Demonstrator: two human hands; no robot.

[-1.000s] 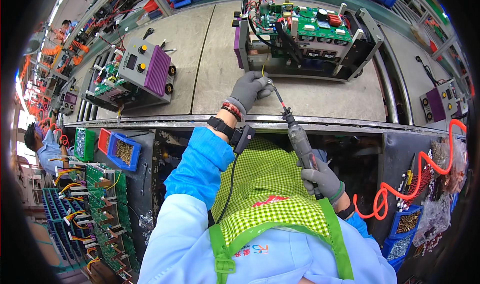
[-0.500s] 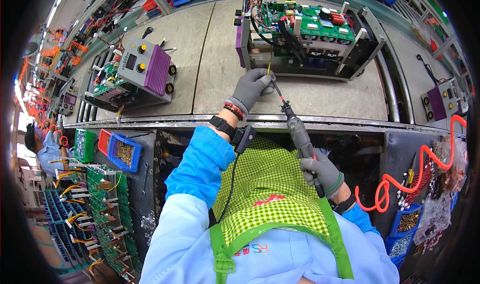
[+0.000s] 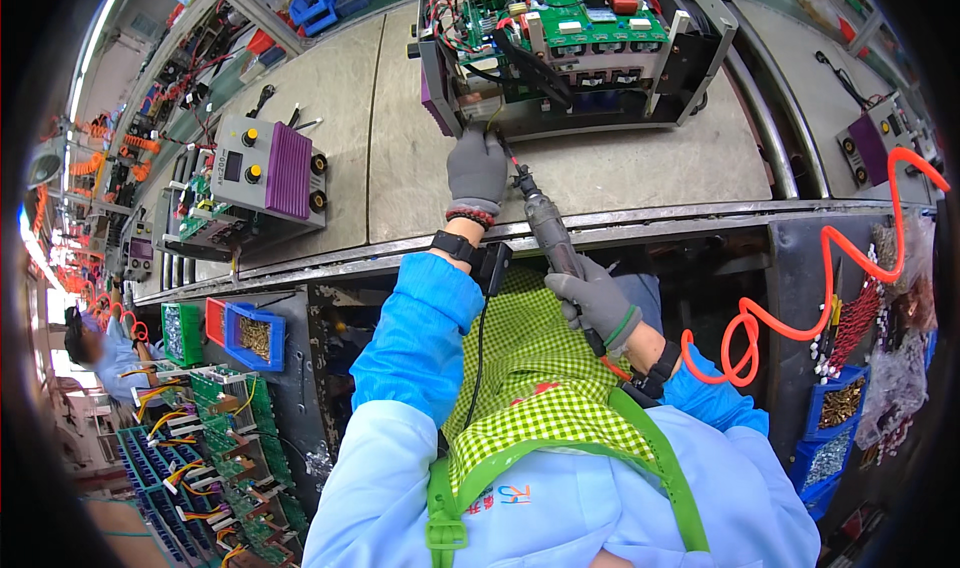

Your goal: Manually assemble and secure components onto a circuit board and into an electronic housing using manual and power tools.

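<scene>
My left hand (image 3: pixel 477 173), in a grey glove, reaches to the lower front left corner of an opened machine (image 3: pixel 600 126) with a green circuit board (image 3: pixel 590 30) on top. Its fingers are closed at a thin yellow wire (image 3: pixel 494 118); their tips are partly hidden against the machine. My right hand (image 3: pixel 597 303), also gloved, grips a dark grey power screwdriver (image 3: pixel 547 226) by its lower body. The driver slants up and left, its bit close beside my left fingertips. Whether the bit touches a screw is too small to tell.
A second machine (image 3: pixel 262 168) with a purple front stands left on the metal bench (image 3: pixel 400 188). An orange coiled hose (image 3: pixel 790 318) loops at the right. Blue bins (image 3: pixel 255 336) of small screws flank me. Stacked green boards (image 3: pixel 235 428) stand lower left.
Both hands have moved up and left. The left hand has carried the yellow wire from in front of the machine to its lower corner, and the screwdriver bit has followed.
</scene>
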